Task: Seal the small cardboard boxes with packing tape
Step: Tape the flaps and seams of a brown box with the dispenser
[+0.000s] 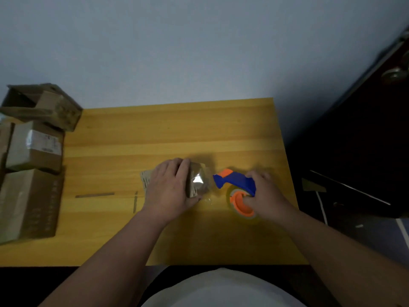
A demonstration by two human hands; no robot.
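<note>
Left hand (169, 187) fingers curled over small box (197, 181), right hand (263, 192) gripping tape dispenser (235, 181)

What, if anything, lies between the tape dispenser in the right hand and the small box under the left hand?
Nothing solid. The tape dispenser, gripped by the right hand, faces the small box, held by the left hand. Only bare table and apparently clear tape lie between.

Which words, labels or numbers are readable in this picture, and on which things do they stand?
None can be read.
White label on the middle box at the left: print too blurred.
Dark marks on the big box below it: too blurred.
Small box under the left hand: marks unreadable.
</note>
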